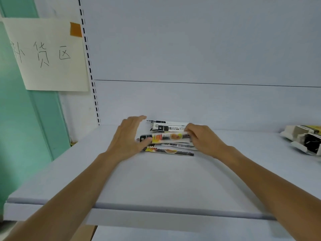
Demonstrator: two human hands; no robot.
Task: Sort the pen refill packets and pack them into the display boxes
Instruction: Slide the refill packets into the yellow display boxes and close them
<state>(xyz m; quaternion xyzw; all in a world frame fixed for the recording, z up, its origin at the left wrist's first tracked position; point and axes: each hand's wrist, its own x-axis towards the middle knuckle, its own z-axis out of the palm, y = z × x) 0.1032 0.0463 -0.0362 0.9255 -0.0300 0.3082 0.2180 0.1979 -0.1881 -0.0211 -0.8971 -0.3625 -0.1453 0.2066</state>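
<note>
**Still sorting, nothing boxed yet**

Biggest thing here is the pale grey-blue metal shelf (156, 180), smooth and matte, and everything is sitting on it. Stuck up on the back panel, well off to the left of the grip, there's a cream paper sign (46, 54) with handwritten characters and a strip of orange tape.

Way out to the right of the grip, the white and black cardboard display boxes (302, 140) are lying tipped over and open. I can't spot a single packet in them, so I'm guessing the packing hasn't started at all.

Right under and behind the grip, the loose pile of long flat pen refill packets (171, 148) is lying fanned out, glossy plastic, some black-and-white, some with yellow and red print. Still mixed, so most of the sorting looks left to do.

The left hand (128, 136) and right hand (203, 138) are each pinching one end of a slim yellow-and-black printed refill packet (166, 137), holding it flat just above the pile. The left thumb is sitting on its black end while the other fingers are splaying open above; the right fingers are curling round the far end. It's a bit blurry though.
</note>
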